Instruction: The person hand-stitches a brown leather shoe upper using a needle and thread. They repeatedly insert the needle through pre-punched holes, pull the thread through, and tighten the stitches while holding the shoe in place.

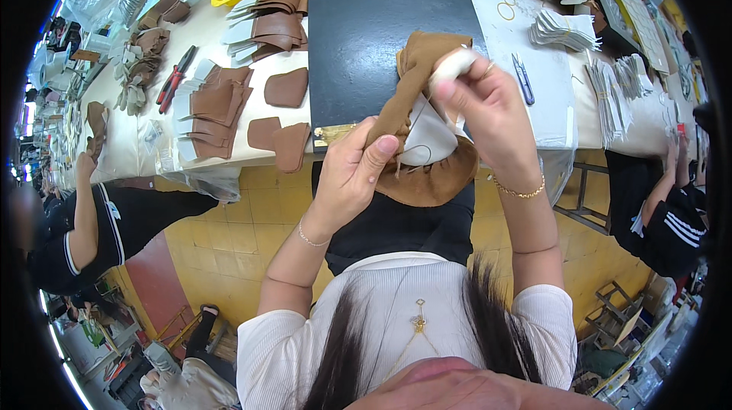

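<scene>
A brown suede piece (429, 185), curved and folded open, is held up in front of me at the table's edge. Its pale grey-white inner part (428, 139) shows in the opening, with a thin dark strand looping over it. My left hand (354, 170) grips the suede's left edge, thumb on top. Above the opening, on the right, my right hand (480, 97) is closed in a pinch; a white wrap (454, 65) covers one finger. What those fingertips hold is too small or hidden to make out.
Behind the suede lies a black mat (351, 44). Red-handled pliers (175, 78) and stacks of brown leather pieces (217, 101) are on the left. Dark blue thread snips (523, 78) and bundled white strips (606, 93) lie right. Co-workers sit at both sides.
</scene>
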Available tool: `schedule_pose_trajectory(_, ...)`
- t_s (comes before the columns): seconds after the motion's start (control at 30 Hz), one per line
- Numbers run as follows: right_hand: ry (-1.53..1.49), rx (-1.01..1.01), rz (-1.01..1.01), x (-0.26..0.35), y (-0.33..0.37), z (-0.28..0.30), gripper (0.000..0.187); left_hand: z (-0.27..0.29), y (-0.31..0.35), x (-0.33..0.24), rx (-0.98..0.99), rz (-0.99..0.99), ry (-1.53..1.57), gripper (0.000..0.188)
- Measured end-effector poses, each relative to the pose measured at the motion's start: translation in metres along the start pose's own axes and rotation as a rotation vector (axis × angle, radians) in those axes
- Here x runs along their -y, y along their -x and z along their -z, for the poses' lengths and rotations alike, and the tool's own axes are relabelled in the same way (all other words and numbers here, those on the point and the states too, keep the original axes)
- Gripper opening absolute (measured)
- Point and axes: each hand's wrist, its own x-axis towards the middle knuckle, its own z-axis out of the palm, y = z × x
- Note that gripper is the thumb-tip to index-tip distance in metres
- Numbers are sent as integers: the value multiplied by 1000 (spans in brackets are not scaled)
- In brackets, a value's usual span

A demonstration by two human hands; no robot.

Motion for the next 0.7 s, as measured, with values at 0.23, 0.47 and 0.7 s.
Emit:
schedule_pose_trajectory(0.23, 77, -91, -3, -5, 8, -11, 20, 4, -9, 10, -61, -38, 118, 42)
schedule_pose_trajectory(0.47, 306, -74, 157, -13, 16, -26, 17, 5, -10, 7, -7, -66, 45, 41)
schedule_pose_trajectory(0.7, -173, -465, 474, 9, -38, 22, 14, 9, 0, 12, -22, -86, -41, 40)
